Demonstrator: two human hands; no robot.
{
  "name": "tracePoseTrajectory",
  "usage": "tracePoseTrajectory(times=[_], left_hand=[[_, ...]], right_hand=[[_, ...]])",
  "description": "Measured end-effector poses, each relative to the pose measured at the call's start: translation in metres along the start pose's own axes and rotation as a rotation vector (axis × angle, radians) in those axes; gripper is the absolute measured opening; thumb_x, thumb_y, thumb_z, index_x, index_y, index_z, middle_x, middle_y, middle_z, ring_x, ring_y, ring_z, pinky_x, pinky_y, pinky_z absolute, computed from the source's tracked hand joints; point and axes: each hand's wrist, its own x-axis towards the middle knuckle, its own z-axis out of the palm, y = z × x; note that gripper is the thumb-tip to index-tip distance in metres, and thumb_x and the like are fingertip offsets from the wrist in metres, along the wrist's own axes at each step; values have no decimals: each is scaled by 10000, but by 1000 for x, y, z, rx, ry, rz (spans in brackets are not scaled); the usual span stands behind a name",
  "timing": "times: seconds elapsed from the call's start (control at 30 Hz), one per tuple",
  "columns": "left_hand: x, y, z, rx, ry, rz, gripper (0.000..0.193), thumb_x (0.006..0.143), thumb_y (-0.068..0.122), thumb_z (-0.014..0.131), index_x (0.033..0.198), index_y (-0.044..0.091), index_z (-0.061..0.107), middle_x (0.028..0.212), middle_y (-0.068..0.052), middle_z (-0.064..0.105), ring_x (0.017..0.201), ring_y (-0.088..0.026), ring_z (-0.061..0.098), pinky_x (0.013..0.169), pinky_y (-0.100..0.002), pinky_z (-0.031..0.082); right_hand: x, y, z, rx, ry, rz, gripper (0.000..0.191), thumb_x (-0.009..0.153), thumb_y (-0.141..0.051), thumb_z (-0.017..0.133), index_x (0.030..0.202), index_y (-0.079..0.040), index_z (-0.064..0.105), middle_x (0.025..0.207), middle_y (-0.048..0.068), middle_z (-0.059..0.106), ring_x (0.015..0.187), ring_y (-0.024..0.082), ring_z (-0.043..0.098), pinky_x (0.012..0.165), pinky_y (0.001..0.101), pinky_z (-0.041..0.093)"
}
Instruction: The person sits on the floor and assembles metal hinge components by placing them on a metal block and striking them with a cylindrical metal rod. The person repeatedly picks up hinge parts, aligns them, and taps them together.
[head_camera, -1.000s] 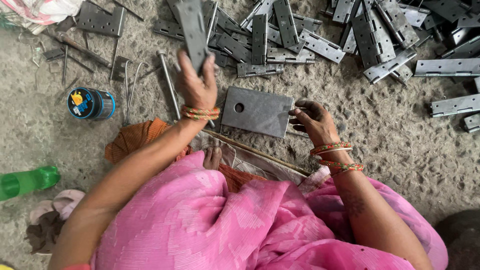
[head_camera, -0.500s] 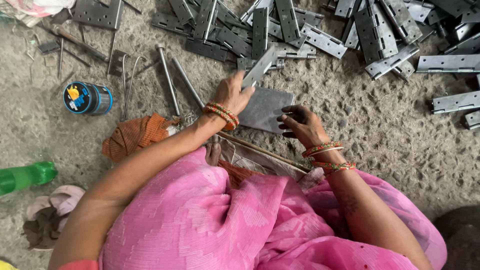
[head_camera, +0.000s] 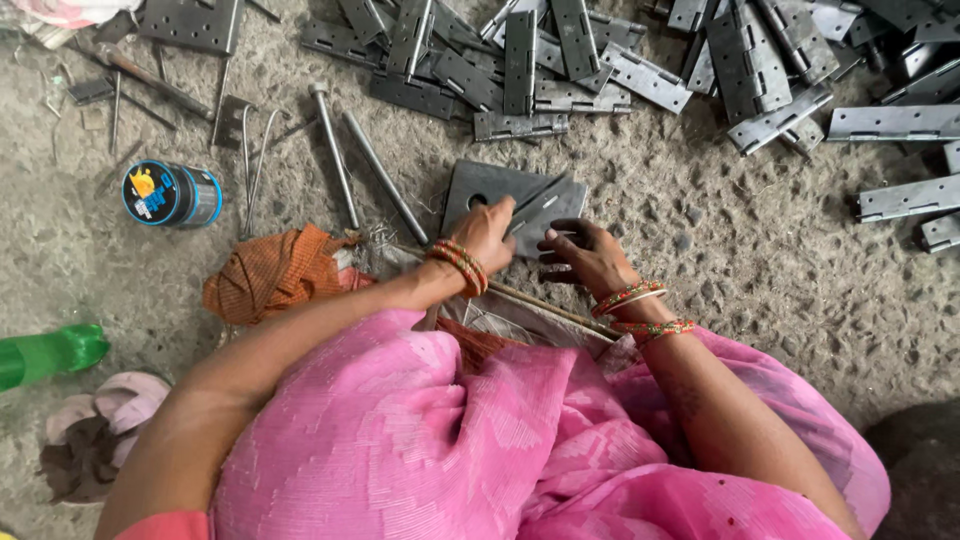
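Observation:
My left hand (head_camera: 487, 232) grips a grey metal hinge (head_camera: 540, 202) and holds it slanted over a flat steel plate (head_camera: 478, 183) with a round hole, which lies on the gritty ground. My right hand (head_camera: 580, 252) is just right of the hinge's lower end, fingers curled at the plate's near edge; I cannot tell what it pinches. Both wrists carry orange and red bangles. A thin wooden stick (head_camera: 545, 305) runs under my forearms above my pink-clad lap.
A heap of grey hinges (head_camera: 620, 60) spreads across the top and right. Two long metal rods (head_camera: 335, 150) lie left of the plate. An orange cloth (head_camera: 275, 272), a small blue round tin (head_camera: 170, 193), a green bottle (head_camera: 45, 355) and pink sandals (head_camera: 95, 420) lie at left.
My left hand picked a hinge from the pile at the top and brought it down onto the steel plate. My right hand stayed by the plate's near edge.

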Motion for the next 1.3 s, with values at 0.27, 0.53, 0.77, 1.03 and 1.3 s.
tracePoseTrajectory(times=[0.27,0.53,0.77,1.03,1.3], left_hand=[[-15,24,17,-78,37,316,406,975,360,641,1076,4,474,696,-160,623,605,-299,658,539,-428,523],[1,12,19,-486,-81,68,578,937,664,483,1038,102,573,671,-38,680,544,-146,671,477,-338,536],[-5,17,19,-342,101,283,419,1075,459,482,975,54,527,610,-103,619,523,-215,630,495,-403,465],[-13,24,16,-347,174,304,435,1072,450,499,958,30,499,606,-170,579,537,-274,606,515,-446,454],[-5,-10,10,-338,177,19,363,1012,429,616,986,68,652,627,-112,634,515,-220,585,479,-399,457]], right_hand=[[4,3,-11,221,67,-118,425,973,-307,727,1160,57,613,1037,154,749,859,219,734,752,355,615],[5,0,-22,310,51,-156,484,913,-242,746,1299,6,594,1203,155,704,1058,235,714,863,378,646],[-6,-8,-17,335,-21,-204,500,910,-198,754,1330,11,581,1195,135,698,1070,216,710,907,392,645],[-1,-3,-20,310,-24,-194,475,925,-200,751,1316,24,601,1118,119,696,990,202,705,867,377,647],[11,2,-35,-43,227,-31,546,939,-361,759,1233,85,643,913,127,708,748,210,713,660,327,607]])
